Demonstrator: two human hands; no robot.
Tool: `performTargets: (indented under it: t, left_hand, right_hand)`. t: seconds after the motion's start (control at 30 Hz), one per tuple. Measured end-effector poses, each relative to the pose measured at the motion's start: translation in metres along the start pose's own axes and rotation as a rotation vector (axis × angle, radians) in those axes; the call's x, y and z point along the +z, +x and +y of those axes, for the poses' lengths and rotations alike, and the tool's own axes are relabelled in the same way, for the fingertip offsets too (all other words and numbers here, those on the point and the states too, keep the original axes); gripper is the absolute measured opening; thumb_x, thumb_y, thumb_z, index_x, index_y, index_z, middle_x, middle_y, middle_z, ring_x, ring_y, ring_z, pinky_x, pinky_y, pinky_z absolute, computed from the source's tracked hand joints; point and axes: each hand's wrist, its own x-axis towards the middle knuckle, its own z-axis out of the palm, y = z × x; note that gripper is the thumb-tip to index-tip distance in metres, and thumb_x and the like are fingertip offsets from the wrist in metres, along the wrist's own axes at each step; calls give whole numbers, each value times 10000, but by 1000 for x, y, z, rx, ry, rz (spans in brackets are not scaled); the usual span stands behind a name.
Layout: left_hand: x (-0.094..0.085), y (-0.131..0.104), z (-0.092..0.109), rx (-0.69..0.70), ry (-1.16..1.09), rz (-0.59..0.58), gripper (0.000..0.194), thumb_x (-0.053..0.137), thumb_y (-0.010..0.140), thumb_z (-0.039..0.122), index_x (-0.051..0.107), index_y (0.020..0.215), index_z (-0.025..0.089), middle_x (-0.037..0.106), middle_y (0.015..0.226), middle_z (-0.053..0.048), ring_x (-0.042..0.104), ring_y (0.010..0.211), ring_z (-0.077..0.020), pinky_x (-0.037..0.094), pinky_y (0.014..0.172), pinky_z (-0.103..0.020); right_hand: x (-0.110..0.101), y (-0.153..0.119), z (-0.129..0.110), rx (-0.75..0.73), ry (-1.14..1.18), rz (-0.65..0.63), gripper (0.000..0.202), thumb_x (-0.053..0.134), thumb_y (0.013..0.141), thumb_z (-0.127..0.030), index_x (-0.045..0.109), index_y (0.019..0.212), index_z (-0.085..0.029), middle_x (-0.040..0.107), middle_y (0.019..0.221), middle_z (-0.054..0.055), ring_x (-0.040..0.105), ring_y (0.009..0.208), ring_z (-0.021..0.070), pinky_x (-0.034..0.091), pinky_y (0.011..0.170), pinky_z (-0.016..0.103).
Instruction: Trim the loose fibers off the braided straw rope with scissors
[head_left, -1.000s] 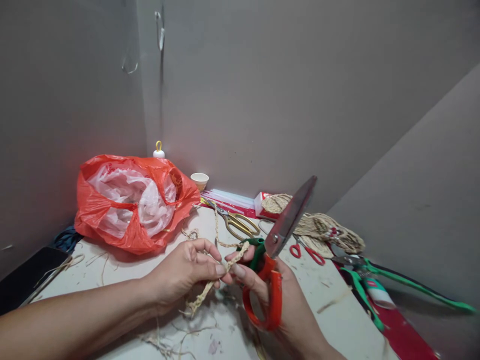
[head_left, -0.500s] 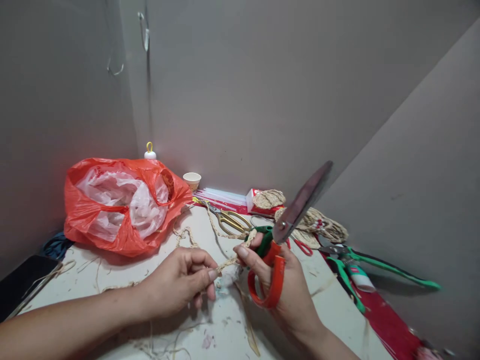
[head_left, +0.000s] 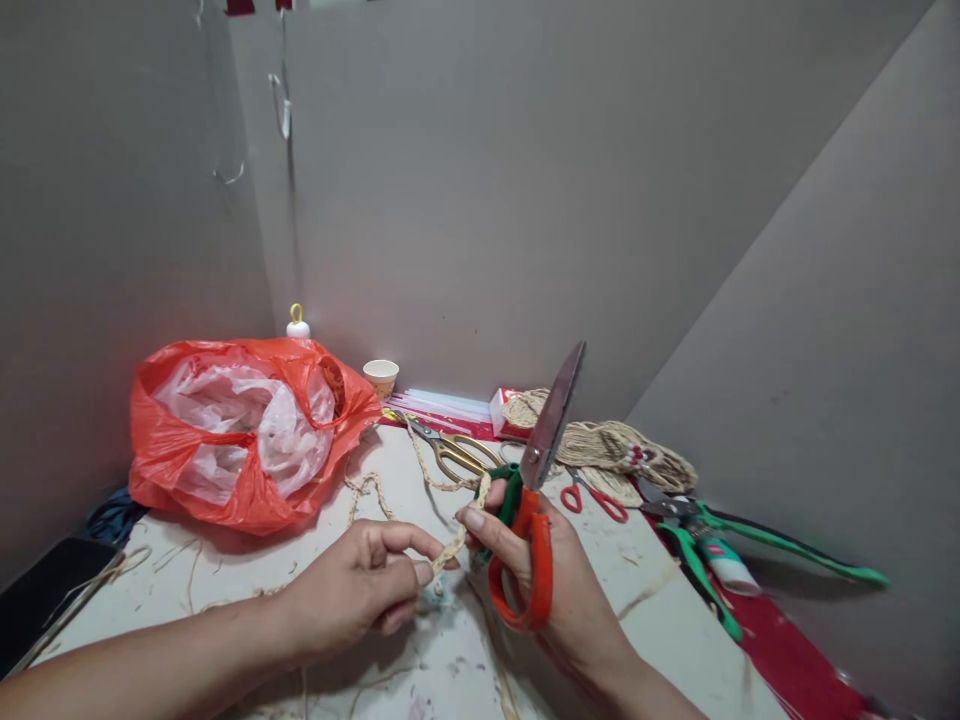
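A tan braided cord [head_left: 452, 548] stretches between my two hands over the white table. My left hand [head_left: 375, 585] pinches its lower end between thumb and forefinger. Thumb and fingertips of my right hand [head_left: 555, 590] grip the cord's upper part. Large scissors [head_left: 550, 420] with orange and green handles also sit in my right hand, blades closed and pointing up. Behind the hands, more of the braid [head_left: 375, 482] loops across the tabletop toward the red bag.
A red plastic bag [head_left: 247, 510] fills the back left. Behind lie gold-handled scissors [head_left: 459, 452], a paper cup [head_left: 381, 375], red-handled scissors [head_left: 606, 505] and cord bundles [head_left: 622, 450]. Green-handled cutters [head_left: 795, 545] rest at the right, a dark phone [head_left: 52, 590] at the left.
The view has tilted up slightly. The large scissors stand more upright, and their tips have shifted left. The cord between my hands shows more steeply.
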Motion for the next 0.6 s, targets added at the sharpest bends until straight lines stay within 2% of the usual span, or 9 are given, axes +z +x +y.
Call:
performTargets:
  t: [0.13,0.33,0.47,0.6]
  left_hand:
    - [2,1,-5,13,-16,61,430,659,707,529,635,870,132,296,391,108,177,370,-36,103,409,-223]
    - [0,3,-9,92,13,160,416,676,692,522,648,787,118,333,440,90,205,407,-33,110,425,-219]
    - [2,0,-7,99,61,183,407,642,712,545,613,764,142,303,404,98,198,376,-42,108,411,-218]
    - [-1,0,-14,158,113,199,437,659,677,571,604,717,139,311,427,89,188,396,-39,106,434,-216]
  right_hand:
    - [2,-2,0,-10,17,-21,362,753,638,-396,491,796,-203,537,652,-36,499,608,119,405,601,240]
    - [5,-2,1,-3,15,-119,337,734,670,-396,507,812,-191,534,692,-26,495,629,116,408,625,242]
    - [10,-3,9,-38,52,-129,352,774,624,-349,509,800,-197,524,697,-46,478,628,101,400,625,229]
    - [14,-3,11,-92,65,-173,351,789,593,-304,491,736,-188,492,631,-63,452,592,88,389,586,219]
